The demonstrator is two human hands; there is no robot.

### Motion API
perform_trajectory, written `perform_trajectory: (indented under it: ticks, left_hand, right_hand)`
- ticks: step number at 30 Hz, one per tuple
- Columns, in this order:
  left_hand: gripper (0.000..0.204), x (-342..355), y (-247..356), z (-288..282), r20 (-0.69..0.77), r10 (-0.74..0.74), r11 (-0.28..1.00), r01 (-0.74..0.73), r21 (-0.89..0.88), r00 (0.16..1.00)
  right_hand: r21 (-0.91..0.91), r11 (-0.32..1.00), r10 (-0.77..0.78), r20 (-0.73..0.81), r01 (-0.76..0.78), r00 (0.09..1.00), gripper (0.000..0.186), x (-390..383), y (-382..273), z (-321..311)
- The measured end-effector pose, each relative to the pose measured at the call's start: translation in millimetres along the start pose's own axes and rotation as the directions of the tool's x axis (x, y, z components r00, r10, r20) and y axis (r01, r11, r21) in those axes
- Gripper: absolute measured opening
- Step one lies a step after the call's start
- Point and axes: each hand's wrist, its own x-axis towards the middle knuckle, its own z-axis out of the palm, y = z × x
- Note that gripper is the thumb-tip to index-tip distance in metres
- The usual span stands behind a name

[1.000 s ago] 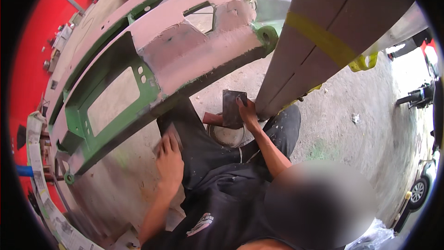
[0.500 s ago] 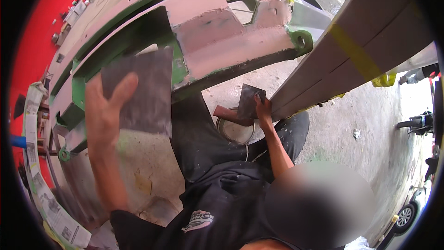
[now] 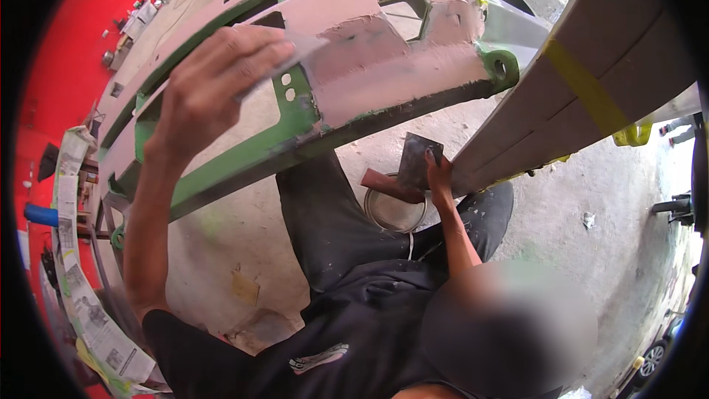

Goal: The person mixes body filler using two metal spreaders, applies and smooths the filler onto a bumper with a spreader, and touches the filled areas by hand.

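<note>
My left hand (image 3: 221, 77) is raised at the left with its fingers closed on a thin flat spreader (image 3: 306, 46). The spreader is tilted almost edge-on over the left part of a green metal car-body panel (image 3: 295, 122), at the edge of its rough pink filler coating (image 3: 362, 52); whether it touches the coating I cannot tell. Lower down, between my knees, my right hand (image 3: 439, 171) grips a dark square plate (image 3: 416, 159) by its right edge. Beneath that plate are a reddish-brown tube-like piece (image 3: 384, 183) and a round tin (image 3: 399, 210), partly covered.
A long grey body part (image 3: 539, 111) with yellow tape (image 3: 583, 89) rises close by on the right. My dark-trousered legs straddle the tin on the concrete floor (image 3: 561, 251). Newspaper-covered edging (image 3: 92, 310) curves along the far left, before a red wall (image 3: 59, 66).
My left hand has moved up and right, turning the spreader from broadside to nearly edge-on near the pink coating. My right hand keeps its grip on the plate. The whole view has shifted slightly.
</note>
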Motion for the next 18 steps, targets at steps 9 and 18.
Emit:
perform_trajectory:
  ticks: [9,18]
  left_hand:
    - [0.041,-5.4,-13.4,30.8,-0.059,0.169,0.985,-0.167,0.034,0.984]
    - [0.041,15.1,-10.9,46.5,-0.027,0.108,0.99,-0.111,-0.091,0.994]
  right_hand:
    - [0.121,0.992,0.039,0.017,-0.041,0.999,0.029,-3.7,0.8,1.8]
    - [0.149,0.987,0.058,0.026,-0.061,0.998,0.027,2.0,12.7,4.2]
